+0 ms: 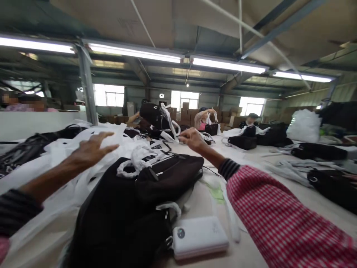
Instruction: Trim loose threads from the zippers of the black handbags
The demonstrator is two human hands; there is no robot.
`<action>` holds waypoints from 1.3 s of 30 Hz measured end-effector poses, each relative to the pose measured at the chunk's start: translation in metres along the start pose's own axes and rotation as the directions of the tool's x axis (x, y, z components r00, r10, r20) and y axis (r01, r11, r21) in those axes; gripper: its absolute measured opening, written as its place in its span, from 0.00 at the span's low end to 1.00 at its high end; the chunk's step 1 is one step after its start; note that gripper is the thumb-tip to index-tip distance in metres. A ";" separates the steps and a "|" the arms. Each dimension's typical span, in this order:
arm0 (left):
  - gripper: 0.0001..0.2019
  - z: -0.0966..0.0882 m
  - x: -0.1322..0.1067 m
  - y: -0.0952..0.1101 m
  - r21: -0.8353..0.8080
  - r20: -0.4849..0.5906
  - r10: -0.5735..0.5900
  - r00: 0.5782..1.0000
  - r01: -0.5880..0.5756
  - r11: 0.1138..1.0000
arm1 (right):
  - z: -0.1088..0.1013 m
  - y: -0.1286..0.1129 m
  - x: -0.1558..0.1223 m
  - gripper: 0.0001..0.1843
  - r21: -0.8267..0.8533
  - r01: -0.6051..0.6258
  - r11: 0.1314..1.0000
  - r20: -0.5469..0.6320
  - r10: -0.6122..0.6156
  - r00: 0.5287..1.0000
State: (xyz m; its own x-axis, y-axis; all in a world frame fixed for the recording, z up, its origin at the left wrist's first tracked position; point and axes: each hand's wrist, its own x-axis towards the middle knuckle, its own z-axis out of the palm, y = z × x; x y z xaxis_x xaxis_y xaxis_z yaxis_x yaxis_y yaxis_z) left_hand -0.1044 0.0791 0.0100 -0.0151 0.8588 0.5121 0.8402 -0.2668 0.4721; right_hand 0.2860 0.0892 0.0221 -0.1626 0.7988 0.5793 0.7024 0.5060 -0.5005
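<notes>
My left hand (92,149) reaches over a heap of white wrapping strips (122,143), fingers spread and holding nothing. My right hand (193,139) is stretched forward with its fingers pinched at the lower end of a white-wrapped strap (173,128). That strap hangs from a black bag (153,111) raised above the table, with another person's arm (134,117) beside it. Below and between my hands lies a large black bag (170,169) with a zipper and white-wrapped handles (136,162).
A white power bank (200,238) lies on the table (220,208) by the near bag. More black bags (242,141) and white straps are along the right side. Dark straps (33,149) pile up at left. Co-workers (205,119) are across the table.
</notes>
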 end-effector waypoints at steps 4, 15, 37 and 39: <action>0.42 0.040 -0.065 -0.065 0.008 0.237 -0.041 0.971 0.041 0.999 | 0.046 0.041 -0.082 0.19 -0.008 -0.041 0.999 0.198 0.042 0.979; 0.24 0.037 -0.128 -0.001 0.269 0.352 0.018 0.936 -0.119 0.956 | 0.057 0.033 -0.138 0.44 -0.307 0.183 0.934 0.582 0.031 0.813; 0.19 0.037 -0.149 -0.021 0.304 0.353 0.013 0.935 -0.128 0.944 | 0.073 0.015 -0.111 0.14 -0.393 0.262 0.882 0.338 -0.126 0.933; 0.17 0.022 -0.139 -0.039 0.176 0.321 -0.019 0.947 -0.040 0.984 | 0.065 0.002 -0.107 0.17 -0.310 0.270 0.911 0.254 -0.194 0.947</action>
State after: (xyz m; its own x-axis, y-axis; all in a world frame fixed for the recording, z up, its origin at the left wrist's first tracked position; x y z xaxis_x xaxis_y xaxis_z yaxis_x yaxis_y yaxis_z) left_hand -0.1233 -0.0205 -0.0961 0.1443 0.9586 0.2454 0.9224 -0.2201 0.3175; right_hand 0.2597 0.0257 -0.0824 -0.4666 0.7412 0.4827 0.8113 0.5760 -0.1002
